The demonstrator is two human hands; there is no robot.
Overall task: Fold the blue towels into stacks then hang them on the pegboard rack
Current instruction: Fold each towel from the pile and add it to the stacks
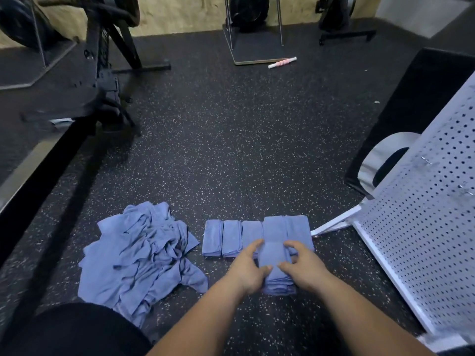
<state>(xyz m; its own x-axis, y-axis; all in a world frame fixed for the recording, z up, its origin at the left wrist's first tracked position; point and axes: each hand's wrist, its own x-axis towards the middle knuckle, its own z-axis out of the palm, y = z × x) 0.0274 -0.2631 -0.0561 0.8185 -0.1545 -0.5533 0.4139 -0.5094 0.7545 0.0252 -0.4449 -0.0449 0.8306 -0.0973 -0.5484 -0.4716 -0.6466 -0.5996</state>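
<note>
On the black speckled rubber gym floor point(218, 150), a kneeling person squares up a narrow folded bundle of blue cloth towels point(275, 263), just left of the leaning white perforated metal pegboard rack point(421, 240). The left hand point(248, 268) and right hand point(299, 265) clamp the bundle from either side. Their fingers curl round its long edges and the thumbs lie on top, apparently to press the layers flush so the fold keeps its shape. Close to the rack's foot, a row of folded blue towel stacks point(232, 237) lies side by side with edges touching. It was likely lined up there to be within easy reach of the rack for hanging. The end of the row nearest the rack sits partly under the held bundle. Farther left and well apart from the rack, a loose heap of unfolded blue towels point(144, 255) waits on the floor. No towel shows on the visible part of the rack, so the folding appears partly done and the hanging not yet begun.
</note>
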